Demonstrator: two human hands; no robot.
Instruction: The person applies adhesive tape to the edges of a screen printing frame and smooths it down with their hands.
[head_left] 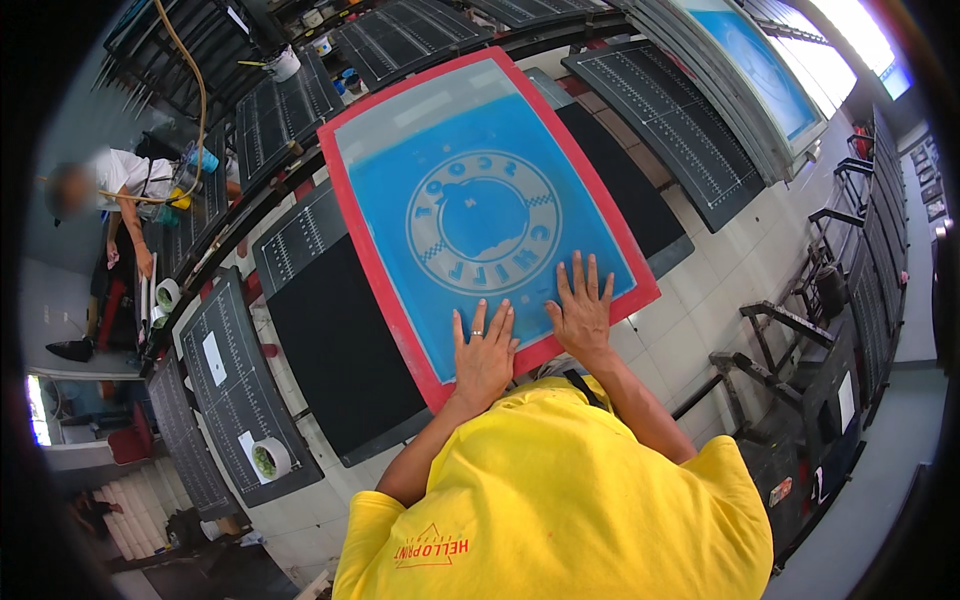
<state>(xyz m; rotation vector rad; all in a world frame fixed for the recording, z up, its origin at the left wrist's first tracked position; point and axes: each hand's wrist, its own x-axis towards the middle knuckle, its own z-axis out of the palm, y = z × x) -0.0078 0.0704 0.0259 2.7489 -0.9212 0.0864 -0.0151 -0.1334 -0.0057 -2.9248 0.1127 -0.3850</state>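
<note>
A large screen-printing frame [372, 262] with a red border lies before me, its blue mesh [385, 190] bearing a round pale stencil design. My left hand [485, 350] rests flat on the near left part of the mesh, fingers spread, a ring on one finger. To its right, my right hand [583, 310] is also laid flat with spread fingers, near the right corner of the frame. Neither hand holds anything. Black fabric [335, 345] on a board shows left of the frame, and more black fabric [625, 185] shows on its right.
Dark printing boards with white ruled marks [665, 125] line both sides. A second blue screen [760, 70] leans at the upper right. A white tub with green contents [270, 460] sits on a left board. Another person [125, 185] works at the far left. Metal racks [785, 330] stand right.
</note>
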